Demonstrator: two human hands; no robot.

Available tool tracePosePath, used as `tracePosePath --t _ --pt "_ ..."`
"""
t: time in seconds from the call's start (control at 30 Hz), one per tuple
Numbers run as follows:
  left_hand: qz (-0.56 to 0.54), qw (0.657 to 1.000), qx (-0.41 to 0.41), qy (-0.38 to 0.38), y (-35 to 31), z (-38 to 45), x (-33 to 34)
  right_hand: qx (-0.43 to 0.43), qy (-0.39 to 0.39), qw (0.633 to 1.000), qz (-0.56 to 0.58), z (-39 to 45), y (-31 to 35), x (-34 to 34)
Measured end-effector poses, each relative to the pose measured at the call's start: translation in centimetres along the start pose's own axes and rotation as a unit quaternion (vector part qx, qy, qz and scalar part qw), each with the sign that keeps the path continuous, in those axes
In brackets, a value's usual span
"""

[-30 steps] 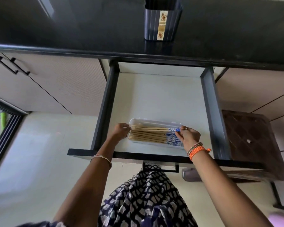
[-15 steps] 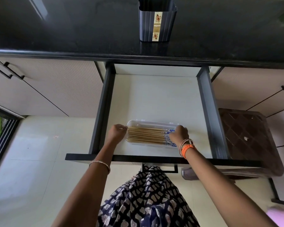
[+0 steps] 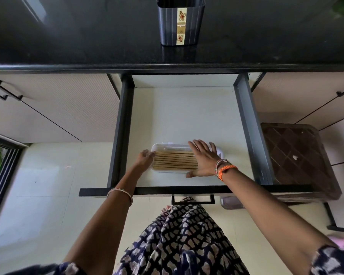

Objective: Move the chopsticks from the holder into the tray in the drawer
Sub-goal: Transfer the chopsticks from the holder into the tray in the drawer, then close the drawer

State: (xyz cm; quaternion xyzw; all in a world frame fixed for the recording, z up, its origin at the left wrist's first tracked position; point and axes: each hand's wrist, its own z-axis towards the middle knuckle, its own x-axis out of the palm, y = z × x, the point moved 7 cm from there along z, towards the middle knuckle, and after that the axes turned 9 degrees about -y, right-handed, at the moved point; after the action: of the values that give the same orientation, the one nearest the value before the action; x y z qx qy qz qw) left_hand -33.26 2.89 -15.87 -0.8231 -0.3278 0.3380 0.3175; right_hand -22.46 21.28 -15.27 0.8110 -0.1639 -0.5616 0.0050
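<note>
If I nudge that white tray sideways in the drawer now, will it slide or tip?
Probably slides: the tray looks low, thin plastic on the drawer's smooth floor. Unlikely to tip. The chopsticks lie loose, so they may roll inside.

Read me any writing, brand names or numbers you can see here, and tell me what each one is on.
Holder on the countertop: its cream label strip carries a short word between two flower pictures, and smaller print below it; both are too blurred to read.
Tray, chopsticks, drawer: no writing can be seen.
Nothing else in view shows readable text or numbers.
</note>
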Motion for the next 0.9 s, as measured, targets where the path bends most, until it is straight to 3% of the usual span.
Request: tracePosePath --t 0.23,0.33,0.43,0.63,0.77,0.9 --pt "-0.063 0.998 -0.018 0.01 -0.2 -0.7 1.6 -0.016 -0.046 0.999 -0.02 0.8 0.3 -0.3" --pt "-0.084 0.996 -0.013 -0.023 -0.5 -0.8 2.1 -0.017 -0.054 0.998 -0.02 0.7 0.2 -0.1" --pt "-0.095 0.992 -0.049 -0.062 0.0 -0.2 1.9 -0.024 -0.056 0.998 -0.025 0.7 0.3 -0.3" --pt "-0.111 0.987 -0.099 -0.069 1.1 0.3 1.7 -0.037 -0.05 0.998 -0.025 0.1 0.6 -0.6" --pt "-0.033 0.991 -0.1 -0.083 1.0 -0.5 1.1 -0.059 -0.02 0.997 -0.054 -0.6 1.0 0.1" --pt "0.102 0.986 -0.025 -0.131 -1.2 -2.1 0.5 -0.053 0.029 0.996 -0.066 -1.7 1.2 -0.2"
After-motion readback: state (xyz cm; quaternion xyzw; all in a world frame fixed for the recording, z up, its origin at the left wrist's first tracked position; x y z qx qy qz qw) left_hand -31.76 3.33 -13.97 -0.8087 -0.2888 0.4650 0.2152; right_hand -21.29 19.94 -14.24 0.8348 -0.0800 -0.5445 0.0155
